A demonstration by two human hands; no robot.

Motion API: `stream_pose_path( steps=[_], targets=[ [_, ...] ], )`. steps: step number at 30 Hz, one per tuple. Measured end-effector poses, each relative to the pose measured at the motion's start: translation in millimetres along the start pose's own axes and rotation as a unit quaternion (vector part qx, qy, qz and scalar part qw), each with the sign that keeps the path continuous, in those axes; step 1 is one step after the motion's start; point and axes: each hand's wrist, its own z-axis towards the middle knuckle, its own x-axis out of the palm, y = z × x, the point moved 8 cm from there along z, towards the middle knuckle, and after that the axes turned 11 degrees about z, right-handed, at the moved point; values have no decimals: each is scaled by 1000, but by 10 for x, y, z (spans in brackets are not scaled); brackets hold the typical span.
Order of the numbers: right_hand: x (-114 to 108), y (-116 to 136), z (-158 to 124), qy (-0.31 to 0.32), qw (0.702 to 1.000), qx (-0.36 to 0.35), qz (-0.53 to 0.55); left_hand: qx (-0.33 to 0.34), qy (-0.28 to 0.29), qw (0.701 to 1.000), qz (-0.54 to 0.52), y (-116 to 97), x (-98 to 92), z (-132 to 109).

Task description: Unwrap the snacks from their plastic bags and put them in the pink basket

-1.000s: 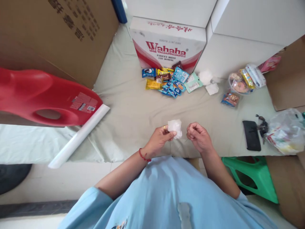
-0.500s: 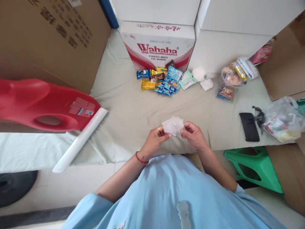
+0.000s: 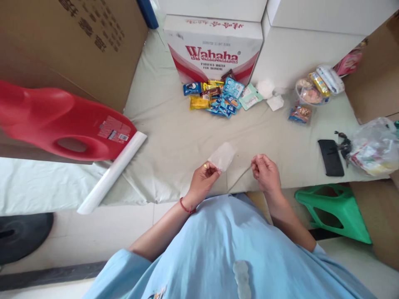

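Observation:
My left hand (image 3: 204, 177) pinches the lower edge of a small clear plastic bag (image 3: 222, 156), which stands up flat above its fingers. A red string is on that wrist. My right hand (image 3: 265, 172) hovers a hand's width to the right of the bag, fingers curled together in a pinch; whatever is between them is too small to make out. Both hands are over the near edge of a table covered with a pale cloth (image 3: 174, 141).
A pile of snack packets (image 3: 215, 99) lies before a Wahaha carton (image 3: 215, 47). A tub of sweets (image 3: 310, 94), a black phone (image 3: 331, 157) and a filled plastic bag (image 3: 372, 147) are at right. A red stool (image 3: 62, 120) and white roll (image 3: 114, 171) lie left; a green stool (image 3: 335, 211) stands below right.
Half a second ago both hands held the clear bag between them. My right hand has let go and moved right, and the bag now stands flatter in my left hand.

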Motion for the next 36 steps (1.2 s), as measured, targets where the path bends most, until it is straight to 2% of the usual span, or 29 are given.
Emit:
stream_pose_path(
  steps=[2, 4, 6, 9, 12, 14, 16, 18, 20, 21, 23, 25, 28, 31, 33, 35, 36],
  targets=[
    [198, -88, -72, 32, 997, 58, 31, 59, -9, 995, 81, -45, -13, -56],
    [418, -171, -121, 67, 993, 95, 29, 123, -20, 977, 175, -99, -9, -126],
    [597, -246, -131, 96, 990, 104, 12, 178, -27, 950, 255, -124, 14, -204],
    [723, -335, -105, 117, 989, 83, 23, 226, -13, 920, 319, -84, 66, -291],
    [690, -386, -95, 113, 990, 55, 72, 216, -26, 916, 337, 5, 0, -291],
    [614, -408, -105, 98, 989, 44, 106, 175, -58, 931, 314, 80, -145, -238],
    [542, -415, -121, 90, 986, 35, 136, 120, -101, 952, 261, 157, -340, -172],
    [493, -410, -137, 94, 983, 23, 157, 83, -163, 961, 205, 183, -551, -140],
    [468, -401, -149, 104, 980, 10, 169, 85, -218, 957, 170, 120, -695, -150],
    [462, -399, -152, 109, 979, 5, 173, 96, -229, 955, 162, 65, -715, -156],
    [460, -398, -156, 118, 976, -2, 181, 111, -210, 957, 166, -47, -643, -139],
    [464, -402, -155, 122, 975, -4, 188, 102, -173, 960, 193, -115, -489, -80],
    [472, -378, -164, 126, 976, -10, 179, 53, -121, 957, 257, -123, -258, 72],
    [412, -242, -197, 105, 982, -60, 148, 16, -80, 961, 264, -123, -140, 228],
    [315, -104, -238, 68, 984, -111, 125, 47, -108, 968, 222, -241, -188, 280],
    [226, 21, -289, 40, 982, -156, 97, 123, -167, 962, 175, -445, -295, 256],
    [211, 64, -309, 45, 981, -170, 80, 170, -190, 954, 157, -553, -341, 213]
  ],
)
